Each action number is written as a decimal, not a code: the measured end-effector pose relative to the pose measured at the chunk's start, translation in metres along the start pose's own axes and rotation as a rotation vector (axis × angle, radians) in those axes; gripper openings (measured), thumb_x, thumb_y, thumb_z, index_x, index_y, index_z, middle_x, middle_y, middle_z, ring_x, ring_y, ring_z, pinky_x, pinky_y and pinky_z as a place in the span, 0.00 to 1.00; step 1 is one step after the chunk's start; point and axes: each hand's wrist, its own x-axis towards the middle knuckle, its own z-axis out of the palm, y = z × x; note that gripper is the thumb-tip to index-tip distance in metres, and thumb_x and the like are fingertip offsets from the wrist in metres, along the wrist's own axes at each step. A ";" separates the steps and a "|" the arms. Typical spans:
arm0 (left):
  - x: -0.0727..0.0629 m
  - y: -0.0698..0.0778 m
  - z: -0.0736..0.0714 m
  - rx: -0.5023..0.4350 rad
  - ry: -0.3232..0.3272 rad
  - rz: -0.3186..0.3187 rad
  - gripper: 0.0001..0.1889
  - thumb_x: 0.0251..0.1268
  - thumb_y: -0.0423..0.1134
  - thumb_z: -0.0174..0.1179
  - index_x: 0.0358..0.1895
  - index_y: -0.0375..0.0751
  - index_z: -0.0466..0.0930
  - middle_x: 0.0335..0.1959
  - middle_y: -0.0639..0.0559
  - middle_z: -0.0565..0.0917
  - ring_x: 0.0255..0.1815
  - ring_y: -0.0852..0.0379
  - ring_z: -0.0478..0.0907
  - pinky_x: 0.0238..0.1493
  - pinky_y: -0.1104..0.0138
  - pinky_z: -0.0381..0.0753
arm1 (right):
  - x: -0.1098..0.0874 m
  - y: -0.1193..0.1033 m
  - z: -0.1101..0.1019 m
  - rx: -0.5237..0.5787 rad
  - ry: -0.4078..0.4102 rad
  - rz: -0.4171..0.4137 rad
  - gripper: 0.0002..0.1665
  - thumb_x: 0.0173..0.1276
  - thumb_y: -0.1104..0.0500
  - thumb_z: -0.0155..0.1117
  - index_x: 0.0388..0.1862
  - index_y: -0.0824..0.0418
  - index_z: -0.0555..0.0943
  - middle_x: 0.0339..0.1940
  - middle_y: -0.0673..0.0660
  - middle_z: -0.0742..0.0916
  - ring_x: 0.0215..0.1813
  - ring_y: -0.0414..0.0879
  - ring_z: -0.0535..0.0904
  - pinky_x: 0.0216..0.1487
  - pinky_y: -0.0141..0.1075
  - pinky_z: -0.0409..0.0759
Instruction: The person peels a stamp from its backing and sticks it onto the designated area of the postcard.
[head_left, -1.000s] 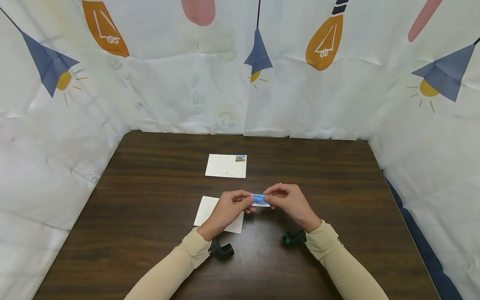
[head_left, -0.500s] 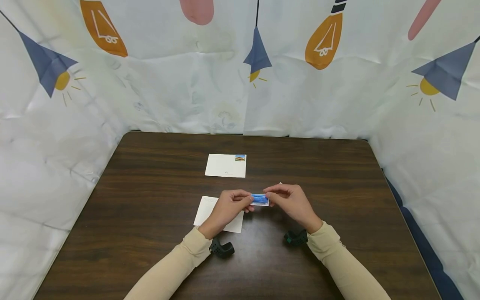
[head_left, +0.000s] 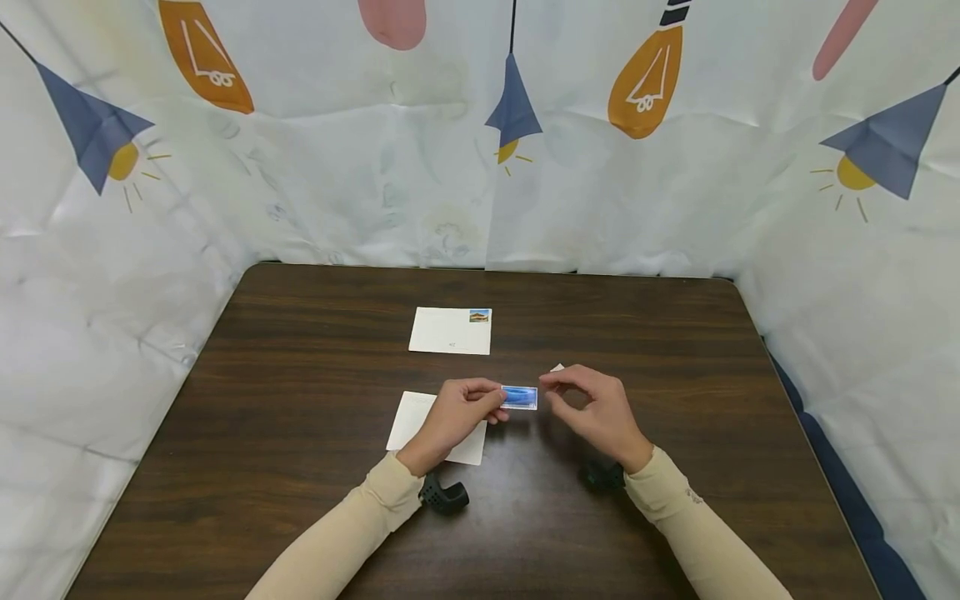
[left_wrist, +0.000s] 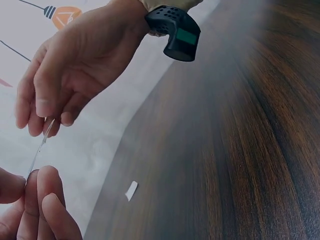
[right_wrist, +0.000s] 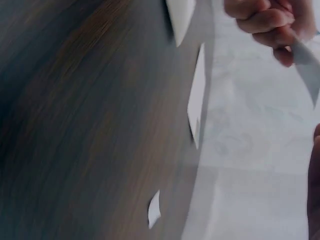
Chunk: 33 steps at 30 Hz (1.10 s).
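Observation:
My left hand (head_left: 461,412) pinches the left end of a small blue postage stamp (head_left: 521,397) with a white border, thumb on top. In the left wrist view the stamp (left_wrist: 39,150) appears edge-on as a thin sliver. My right hand (head_left: 596,408) is just right of the stamp, its thumb and forefinger bent and apart with a gap between them. Under my left wrist lies a white card (head_left: 411,419), partly hidden by the hand. Farther back, another white card (head_left: 446,333) bears a colourful stamp (head_left: 479,316) in its top right corner.
A small white scrap (head_left: 557,367) lies on the dark wooden table (head_left: 637,325) just behind my right hand; the left wrist view shows this scrap (left_wrist: 131,191) too. A white curtain (head_left: 337,192) printed with lamps surrounds the table's back and sides.
My right hand has let go of the stamp's right end and moved slightly right, its thumb and forefinger parting. The left hand keeps its pinch on the stamp, almost still.

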 end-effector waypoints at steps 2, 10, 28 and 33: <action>0.001 0.000 0.000 -0.007 0.000 0.000 0.15 0.74 0.41 0.63 0.51 0.32 0.86 0.43 0.29 0.90 0.34 0.62 0.89 0.46 0.60 0.91 | -0.001 0.000 -0.001 -0.064 0.007 -0.080 0.19 0.60 0.73 0.73 0.47 0.57 0.89 0.41 0.53 0.92 0.39 0.40 0.86 0.42 0.35 0.90; 0.000 0.003 0.002 -0.009 0.004 -0.002 0.15 0.74 0.41 0.63 0.52 0.32 0.86 0.41 0.32 0.91 0.34 0.61 0.89 0.45 0.60 0.91 | -0.001 0.002 -0.002 -0.240 -0.004 -0.338 0.23 0.50 0.71 0.81 0.46 0.60 0.88 0.42 0.52 0.90 0.44 0.44 0.85 0.52 0.30 0.86; 0.002 0.005 0.007 -0.038 -0.005 -0.021 0.15 0.75 0.40 0.61 0.52 0.31 0.86 0.42 0.28 0.90 0.32 0.63 0.88 0.40 0.69 0.89 | 0.000 0.005 0.000 -0.394 -0.060 -0.529 0.04 0.69 0.63 0.69 0.41 0.61 0.88 0.41 0.53 0.87 0.44 0.44 0.79 0.43 0.33 0.83; 0.002 0.004 0.008 -0.045 -0.020 -0.020 0.15 0.75 0.40 0.61 0.53 0.30 0.85 0.44 0.27 0.89 0.33 0.63 0.88 0.40 0.71 0.88 | -0.001 0.005 0.000 -0.399 -0.066 -0.537 0.05 0.65 0.64 0.74 0.39 0.60 0.89 0.40 0.53 0.87 0.44 0.44 0.80 0.44 0.34 0.85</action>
